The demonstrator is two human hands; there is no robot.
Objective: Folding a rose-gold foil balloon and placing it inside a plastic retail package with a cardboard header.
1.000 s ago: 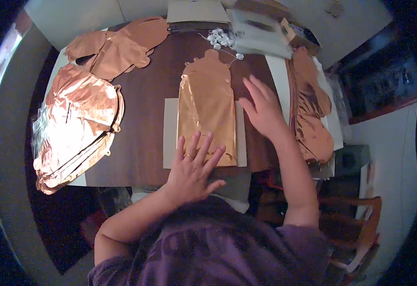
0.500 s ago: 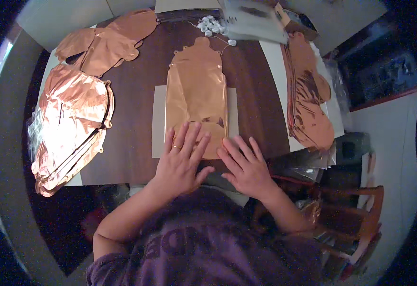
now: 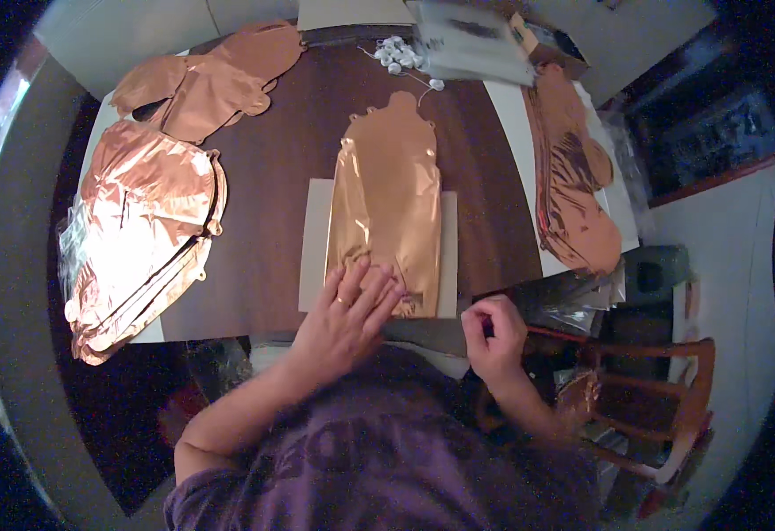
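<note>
Head view: left hand resting on the middle foil piece

Far left, a shiny stack of copper-coloured foil is spreading along the table, with clear plastic sticking out at its outer side. Behind it, flatter foil pieces are overlapping. The middle foil piece is lying lengthwise on a pale board, its lobed end pointing away from the person; the left hand, fingers extended and gripping nothing, is covering part of the near end. Past the lobed end, white string with small round pieces is lying in a heap beside a translucent plastic packet. Just right of the middle foil piece and apart from it, the right hand is curling into a loose fist, its palm hidden. Farther back, an open cardboard box is holding something dark, perhaps; that corner is dim. Another foil stack is lying on a white sheet at the right. Below it, plastic sleeves are jutting out, and a wooden chair is standing close to that corner.
</note>
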